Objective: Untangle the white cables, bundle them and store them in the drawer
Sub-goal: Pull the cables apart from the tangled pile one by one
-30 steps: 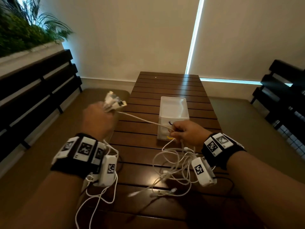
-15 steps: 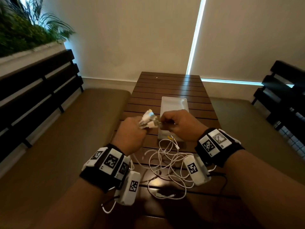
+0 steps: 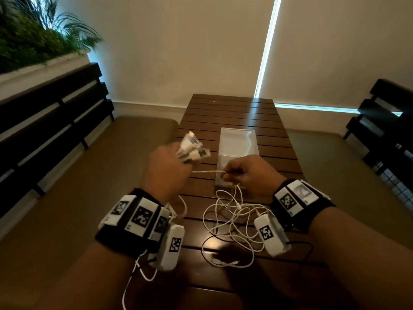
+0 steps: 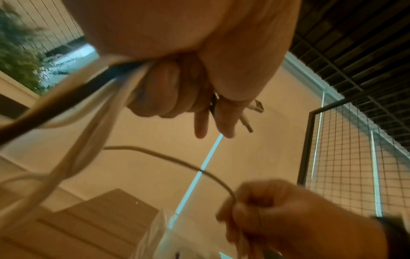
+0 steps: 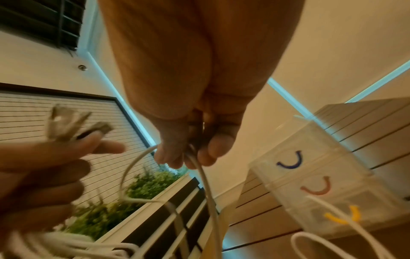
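Observation:
My left hand (image 3: 169, 168) is raised over the table's left edge and grips a bunch of white cable ends; their plugs (image 3: 193, 148) stick up out of the fist. One white cable (image 3: 205, 172) runs level from that fist to my right hand (image 3: 243, 173), which pinches it just in front of the drawer unit (image 3: 238, 139). From the right hand, the cables drop into a loose tangle (image 3: 232, 222) on the wooden table (image 3: 234, 108). The left wrist view shows cables (image 4: 106, 91) gripped in my left hand (image 4: 177, 91). In the right wrist view, the clear drawer unit (image 5: 315, 177) has blue, red and yellow handles.
A tan bench seat (image 3: 78, 175) with a dark slatted backrest (image 3: 44, 108) runs along the left, with plants (image 3: 33, 41) above it. A dark slatted chair (image 3: 384, 130) stands at the right. Loose cable ends (image 3: 134, 287) hang off the table's near left edge.
My hands, together half a second ago, have parted: the left one rose to the left with the plug bunch, and a length of cable is now stretched between them.

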`<state>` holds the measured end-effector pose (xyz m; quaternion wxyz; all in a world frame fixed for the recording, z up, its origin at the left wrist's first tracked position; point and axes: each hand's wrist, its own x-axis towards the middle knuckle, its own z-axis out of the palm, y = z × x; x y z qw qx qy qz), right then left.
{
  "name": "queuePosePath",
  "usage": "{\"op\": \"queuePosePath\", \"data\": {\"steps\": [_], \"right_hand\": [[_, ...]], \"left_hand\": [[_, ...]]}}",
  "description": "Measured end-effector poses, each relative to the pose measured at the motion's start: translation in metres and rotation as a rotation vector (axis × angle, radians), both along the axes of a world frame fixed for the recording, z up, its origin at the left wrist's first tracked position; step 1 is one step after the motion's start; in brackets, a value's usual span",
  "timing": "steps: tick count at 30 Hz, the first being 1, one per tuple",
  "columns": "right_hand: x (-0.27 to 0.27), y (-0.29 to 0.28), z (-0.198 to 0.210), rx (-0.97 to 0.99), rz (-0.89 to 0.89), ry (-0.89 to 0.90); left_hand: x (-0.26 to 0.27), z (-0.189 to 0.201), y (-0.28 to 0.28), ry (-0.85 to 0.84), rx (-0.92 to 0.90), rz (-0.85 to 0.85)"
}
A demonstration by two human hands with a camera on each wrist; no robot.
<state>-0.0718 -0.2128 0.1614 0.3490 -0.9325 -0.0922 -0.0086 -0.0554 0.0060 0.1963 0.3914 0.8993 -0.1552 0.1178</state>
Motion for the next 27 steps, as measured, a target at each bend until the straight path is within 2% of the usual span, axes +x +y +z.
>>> {"op": "queuePosePath", "data": {"steps": [3, 5, 9, 11, 12, 14, 16, 18, 22, 25, 27], "right_hand": [[-0.002, 0.022, 0.004, -0.067, 0.091, -0.023], [-0.004, 0.029, 0.002, -0.007, 0.099, 0.022], [-0.017, 0.037, -0.011, 0.348, 0.04, 0.232], [-0.028, 0.043, -0.025, 0.393, 0.078, 0.345], [-0.034, 0.046, -0.034, 0.346, 0.156, 0.43], [-0.043, 0.05, -0.049, 0.09, 0.397, 0.59], [-0.044, 0.047, -0.06, -0.194, 0.542, 0.584], [-0.034, 0.036, -0.062, -0.298, 0.436, 0.489], [-0.013, 0.01, -0.056, -0.328, 0.084, 0.249], [-0.006, 0.013, -0.063, -0.399, 0.011, 0.189], [-0.001, 0.017, -0.072, -0.467, -0.13, 0.157]], "left_hand": [[-0.006, -0.017, -0.011, 0.182, 0.111, -0.154], [-0.006, -0.025, -0.008, 0.279, 0.138, -0.179], [0.002, -0.025, 0.013, 0.334, 0.068, -0.081], [0.014, -0.018, 0.027, 0.274, 0.152, 0.009], [0.021, -0.016, 0.036, 0.227, 0.23, 0.061], [0.033, -0.008, 0.052, 0.158, 0.331, 0.181], [0.037, 0.001, 0.064, 0.126, 0.355, 0.265], [0.038, 0.006, 0.07, 0.106, 0.38, 0.307], [0.039, -0.001, 0.07, 0.106, 0.442, 0.285], [0.041, -0.01, 0.068, 0.114, 0.463, 0.248], [0.04, -0.017, 0.064, 0.125, 0.473, 0.222]]}}
